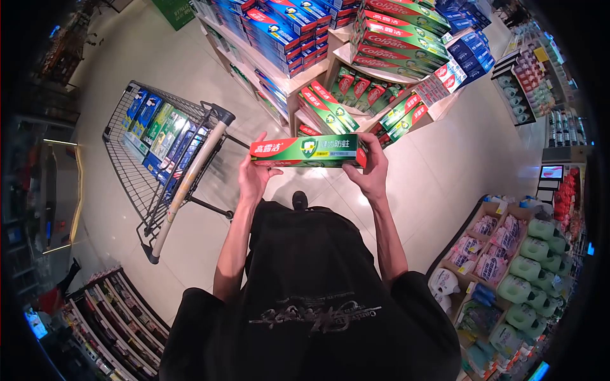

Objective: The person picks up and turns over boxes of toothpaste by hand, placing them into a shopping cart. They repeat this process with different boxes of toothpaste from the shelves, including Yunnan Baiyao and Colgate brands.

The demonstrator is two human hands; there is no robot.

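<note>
Between my two hands a green and red toothpaste box (308, 151) lies level, its printed front facing me. My left hand (254, 173) grips its left end, thumb below and fingers behind. At the right end, my right hand (371, 168) holds it with the thumb at the lower edge and fingers over the top corner. Just beyond the box, similar green and red boxes (327, 108) fill a wooden display shelf (292, 86). Taller piles of Colgate boxes (400, 38) and blue toothpaste boxes (279, 28) stand on top.
To the left stands a wire shopping cart (175, 206) holding blue and green boxes (155, 127). Pale floor tiles (254, 76) run around the display. Cartons of pink packs (492, 254) and green bottles (524, 270) are at the lower right. A low rack (121, 317) stands lower left.
</note>
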